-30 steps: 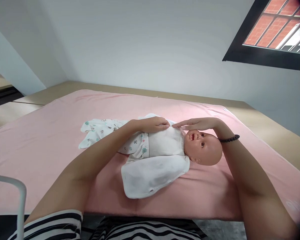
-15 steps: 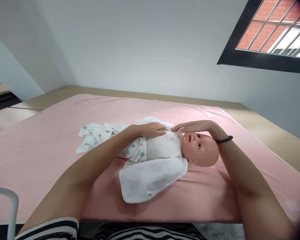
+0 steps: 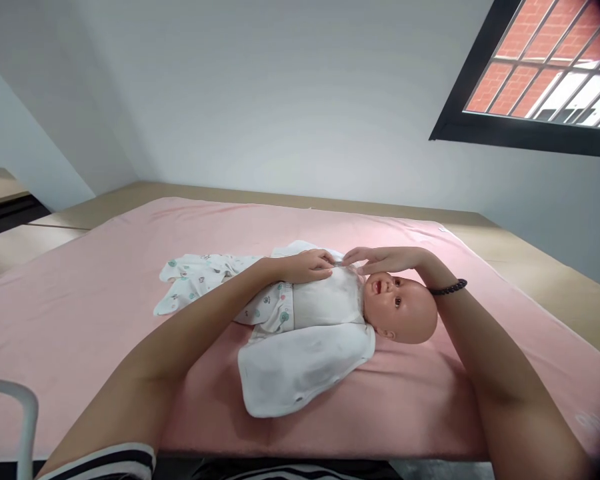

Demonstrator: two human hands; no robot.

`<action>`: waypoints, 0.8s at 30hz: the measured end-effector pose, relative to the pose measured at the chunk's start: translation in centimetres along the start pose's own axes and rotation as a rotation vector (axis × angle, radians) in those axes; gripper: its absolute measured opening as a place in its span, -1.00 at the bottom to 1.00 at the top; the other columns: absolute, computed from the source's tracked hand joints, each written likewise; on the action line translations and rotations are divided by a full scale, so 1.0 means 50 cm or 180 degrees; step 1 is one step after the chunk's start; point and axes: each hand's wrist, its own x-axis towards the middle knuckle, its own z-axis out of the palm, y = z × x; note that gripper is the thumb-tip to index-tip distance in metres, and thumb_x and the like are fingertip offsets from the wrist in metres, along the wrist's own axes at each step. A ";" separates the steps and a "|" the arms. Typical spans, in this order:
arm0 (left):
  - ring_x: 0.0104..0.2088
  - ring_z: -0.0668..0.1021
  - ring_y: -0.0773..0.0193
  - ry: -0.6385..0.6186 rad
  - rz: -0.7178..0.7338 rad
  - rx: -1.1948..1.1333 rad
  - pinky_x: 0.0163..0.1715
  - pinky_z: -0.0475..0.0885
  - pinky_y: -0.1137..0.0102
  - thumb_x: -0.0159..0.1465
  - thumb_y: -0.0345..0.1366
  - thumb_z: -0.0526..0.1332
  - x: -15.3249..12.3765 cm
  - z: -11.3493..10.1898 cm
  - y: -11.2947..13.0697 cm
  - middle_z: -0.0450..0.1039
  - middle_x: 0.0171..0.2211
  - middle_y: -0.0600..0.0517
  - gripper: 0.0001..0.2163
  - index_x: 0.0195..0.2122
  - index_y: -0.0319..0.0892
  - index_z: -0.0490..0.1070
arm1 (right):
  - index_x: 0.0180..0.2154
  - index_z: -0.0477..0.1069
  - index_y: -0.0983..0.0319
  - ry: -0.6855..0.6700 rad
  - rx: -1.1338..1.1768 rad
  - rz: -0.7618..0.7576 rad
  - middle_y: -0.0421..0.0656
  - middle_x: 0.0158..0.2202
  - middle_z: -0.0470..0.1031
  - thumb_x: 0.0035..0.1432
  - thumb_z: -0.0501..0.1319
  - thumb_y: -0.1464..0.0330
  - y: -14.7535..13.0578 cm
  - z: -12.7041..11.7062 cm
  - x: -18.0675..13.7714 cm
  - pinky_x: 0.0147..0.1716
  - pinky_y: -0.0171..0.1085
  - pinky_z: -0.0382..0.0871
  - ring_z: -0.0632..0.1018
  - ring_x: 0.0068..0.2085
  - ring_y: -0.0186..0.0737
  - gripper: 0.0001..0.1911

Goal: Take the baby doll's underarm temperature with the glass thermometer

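Observation:
A baby doll [image 3: 405, 308] lies on its back on a pink mat [image 3: 105, 300], head to the right. It wears a white garment [image 3: 325, 300] and patterned leggings [image 3: 200, 277]. A white flap of the garment [image 3: 300, 367] lies spread toward me. My left hand [image 3: 307, 265] rests on the doll's chest with fingers curled on the fabric at the far shoulder. My right hand [image 3: 385, 259] reaches over the doll's face, fingers stretched, fingertips touching the same fabric edge. A dark bead bracelet [image 3: 447, 288] is on my right wrist.
The mat covers a tan table [image 3: 540, 267] against a grey wall. A window with black frame [image 3: 530, 80] is at the upper right. A white metal rail [image 3: 10, 413] shows at the lower left.
Both hands have stayed at the doll's far shoulder, my right hand's fingers lifting slightly. The camera view has shifted a little.

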 end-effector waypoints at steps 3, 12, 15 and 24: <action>0.21 0.37 0.08 0.0077 0.0145 -0.0069 0.24 0.26 0.22 0.46 -0.09 0.01 -0.005 0.001 -0.001 0.23 0.20 -0.13 -0.66 -0.01 -0.14 0.49 | 0.32 0.24 -0.09 0.0191 -0.0175 -0.0071 -0.17 0.37 0.14 0.35 0.14 0.02 -0.006 -0.004 -0.008 0.22 -0.11 0.33 0.29 0.31 -0.07 -0.44; 0.14 0.46 0.08 0.1623 0.0869 0.0269 0.07 0.48 0.16 0.41 -0.32 0.14 0.004 -0.008 0.038 0.37 0.12 -0.21 -0.64 0.22 -0.10 0.41 | 0.12 0.44 0.07 0.1769 -0.0161 -0.0909 -0.08 0.10 0.47 0.37 0.17 0.14 -0.093 0.010 -0.028 0.10 -0.06 0.44 0.51 0.07 -0.13 -0.65; 0.01 0.56 0.19 0.2268 0.1269 0.0249 -0.06 0.54 0.25 0.44 -0.39 0.09 -0.006 -0.043 0.089 0.49 0.05 -0.12 -0.68 0.13 -0.01 0.50 | -0.05 0.53 0.11 0.2475 -0.0214 -0.1060 -0.11 -0.09 0.57 0.36 0.20 0.17 -0.163 0.019 -0.050 -0.05 -0.08 0.52 0.57 -0.09 -0.15 -0.75; -0.17 0.65 0.23 0.3883 0.1478 0.0485 -0.10 0.63 0.20 0.32 -0.29 0.35 -0.101 -0.181 0.258 0.64 -0.16 0.11 -0.77 -0.01 0.10 0.59 | -0.17 0.62 0.11 0.4534 -0.0219 -0.2066 -0.23 -0.24 0.63 0.19 0.39 0.42 -0.349 0.043 -0.117 -0.14 -0.18 0.62 0.63 -0.21 -0.24 -0.84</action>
